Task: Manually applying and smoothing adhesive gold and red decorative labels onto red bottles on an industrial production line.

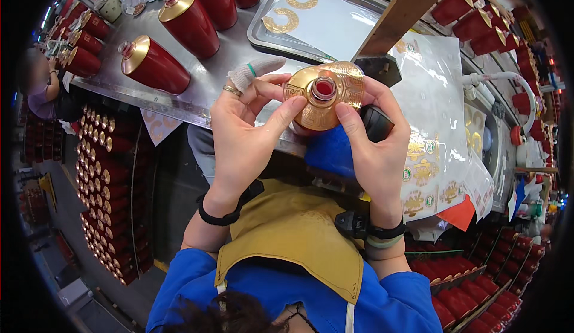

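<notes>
Head-worn fisheye, left of pair | facing steeply down, upright | mustard apron (293, 225) near, below; left hand (242, 127) and right hand (382, 147) close, mid-frame | steel worktable (230, 52) just beyond | stacked red bottles (110, 192) farther off, both sides, lines bowing toward dark circular rim

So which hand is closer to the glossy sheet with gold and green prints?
Right. The right hand is by the left edge of the sheet; the left hand is farther left, across the round gold-shouldered bottle.

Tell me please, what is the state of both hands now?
Left hand: closed, holding the bottle by its left side.
Right hand: closed, holding the same bottle by its right side.
</notes>
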Tool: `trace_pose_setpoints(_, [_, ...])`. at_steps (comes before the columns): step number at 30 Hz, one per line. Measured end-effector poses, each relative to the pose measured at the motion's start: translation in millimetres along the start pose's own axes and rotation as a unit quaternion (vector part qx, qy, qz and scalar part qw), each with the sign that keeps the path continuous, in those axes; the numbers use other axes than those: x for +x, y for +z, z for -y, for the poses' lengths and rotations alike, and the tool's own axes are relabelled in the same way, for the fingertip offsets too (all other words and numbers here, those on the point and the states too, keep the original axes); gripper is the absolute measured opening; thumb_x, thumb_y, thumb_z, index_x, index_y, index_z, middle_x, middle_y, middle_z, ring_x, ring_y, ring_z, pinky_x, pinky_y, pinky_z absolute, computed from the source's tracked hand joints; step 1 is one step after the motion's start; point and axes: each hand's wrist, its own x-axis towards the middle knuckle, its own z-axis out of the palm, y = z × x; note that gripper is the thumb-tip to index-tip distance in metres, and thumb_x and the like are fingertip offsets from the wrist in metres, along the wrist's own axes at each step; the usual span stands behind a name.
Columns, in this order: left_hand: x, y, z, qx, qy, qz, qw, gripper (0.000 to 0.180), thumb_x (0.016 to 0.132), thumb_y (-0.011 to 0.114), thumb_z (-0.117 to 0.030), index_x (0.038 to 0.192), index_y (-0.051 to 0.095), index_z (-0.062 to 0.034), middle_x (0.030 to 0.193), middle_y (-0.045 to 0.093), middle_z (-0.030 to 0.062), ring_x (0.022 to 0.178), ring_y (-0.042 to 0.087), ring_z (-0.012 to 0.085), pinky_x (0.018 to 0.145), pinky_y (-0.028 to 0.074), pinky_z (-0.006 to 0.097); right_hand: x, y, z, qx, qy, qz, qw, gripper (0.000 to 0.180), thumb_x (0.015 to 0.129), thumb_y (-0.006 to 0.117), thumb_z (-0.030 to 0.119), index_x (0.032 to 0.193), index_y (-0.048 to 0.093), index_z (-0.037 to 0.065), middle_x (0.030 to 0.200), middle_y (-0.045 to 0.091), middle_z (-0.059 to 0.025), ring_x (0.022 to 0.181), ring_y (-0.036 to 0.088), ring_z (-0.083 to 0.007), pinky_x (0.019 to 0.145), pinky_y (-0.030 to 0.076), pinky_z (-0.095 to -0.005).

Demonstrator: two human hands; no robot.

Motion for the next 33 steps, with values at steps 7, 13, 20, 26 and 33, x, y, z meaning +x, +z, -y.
trace_pose_setpoints(7, [0, 2, -1, 0.003, -0.006, -0.021, 1.0, 0.048, 0.087, 0.081, 0.002, 0.129, 0.059, 0.0059, 0.095, 0.072, 0.0057, 0.121, 0.065, 0.0224, 0.109, 0.049, 0.038, 2, 0, 5, -0.04, -0.026, 0.006, 0.999, 0.033, 0.093, 0.075, 0.006, 0.123, 0.064, -0.002, 0.091, 0.068, -0.0043, 0.084, 0.059, -0.0096, 0.077, 0.051, -0.0259])
trace_pose_setpoints(13, [0, 4, -3, 0.03, -0.001, -0.009, 1.0, 0.058, 0.087, 0.076, 0.01, 0.14, 0.053, 0.0059, 0.093, 0.068, 0.0044, 0.121, 0.064, 0.0209, 0.109, 0.048, 0.036, 5, -4, 6, -0.047, 0.014, 0.035, 0.998, 0.038, 0.09, 0.078, 0.007, 0.124, 0.064, 0.001, 0.101, 0.067, -0.0045, 0.085, 0.058, -0.0102, 0.075, 0.05, -0.0264])
trace_pose_setpoints(20, [3, 1, -1, 0.028, 0.004, 0.018, 0.999, 0.059, 0.088, 0.075, 0.009, 0.141, 0.052, 0.0042, 0.103, 0.069, 0.0069, 0.122, 0.062, 0.0203, 0.108, 0.048, 0.035, 22, -10, -7, -0.093, -0.112, 0.083, 0.986, 0.046, 0.083, 0.083, 0.008, 0.124, 0.064, 0.002, 0.127, 0.063, -0.0082, 0.116, 0.061, -0.0186, 0.095, 0.05, -0.0314])
trace_pose_setpoints(26, [14, -4, 1, -0.22, -0.165, 0.017, 0.961, 0.046, 0.093, 0.071, 0.004, 0.136, 0.057, -0.0007, 0.12, 0.066, 0.0086, 0.115, 0.063, 0.0174, 0.104, 0.049, 0.034, 22, -9, 3, 0.019, 0.024, 0.155, 0.987, 0.048, 0.087, 0.081, 0.007, 0.13, 0.06, 0.0, 0.124, 0.068, -0.0092, 0.116, 0.064, -0.0166, 0.097, 0.052, -0.0308])
trace_pose_setpoints(33, [3, 11, 24, -0.154, -0.031, -0.063, 0.986, 0.035, 0.097, 0.07, -0.011, 0.129, 0.062, -0.0003, 0.13, 0.058, 0.0115, 0.119, 0.058, 0.0199, 0.103, 0.048, 0.036, 21, -10, 7, 0.0, 0.047, 0.142, 0.989, 0.048, 0.089, 0.08, 0.006, 0.132, 0.059, 0.0, 0.117, 0.069, -0.0065, 0.108, 0.064, -0.0108, 0.089, 0.053, -0.0252])
